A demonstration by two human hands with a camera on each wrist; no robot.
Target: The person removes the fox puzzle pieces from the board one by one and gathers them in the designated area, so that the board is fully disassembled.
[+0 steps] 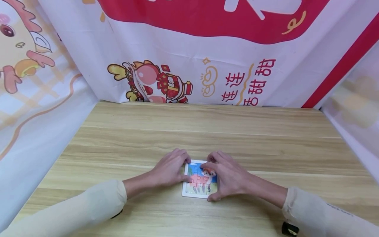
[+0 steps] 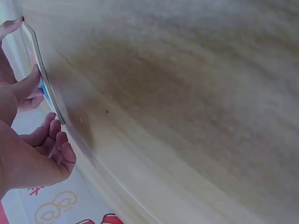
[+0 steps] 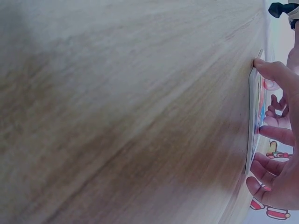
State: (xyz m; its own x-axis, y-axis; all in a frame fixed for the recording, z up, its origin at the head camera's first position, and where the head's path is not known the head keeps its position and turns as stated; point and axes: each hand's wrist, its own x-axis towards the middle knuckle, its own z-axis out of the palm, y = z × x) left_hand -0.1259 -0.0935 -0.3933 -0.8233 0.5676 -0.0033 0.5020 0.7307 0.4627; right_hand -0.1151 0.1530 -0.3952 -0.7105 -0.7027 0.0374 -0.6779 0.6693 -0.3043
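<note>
A small jigsaw puzzle (image 1: 199,190) in a white frame lies on the wooden table, showing a fawn against blue sky and grass. My left hand (image 1: 170,169) holds its left side, thumb on the pieces near the edge and curled fingers at the upper left corner. From the right, my right hand (image 1: 231,176) grips the frame, its thumb at the lower right corner and other fingers by the upper right. The right index finger touches the picture's upper part. Both wrist views show the puzzle edge-on, with the left hand (image 2: 35,158) and right hand (image 3: 280,163) beside it.
The wood-grain table (image 1: 207,128) extends around the puzzle on all sides. A white and red printed cloth (image 1: 177,42) hangs along its back edge, with further printed cloth (image 1: 35,108) at the left and pale cloth (image 1: 355,105) at the right.
</note>
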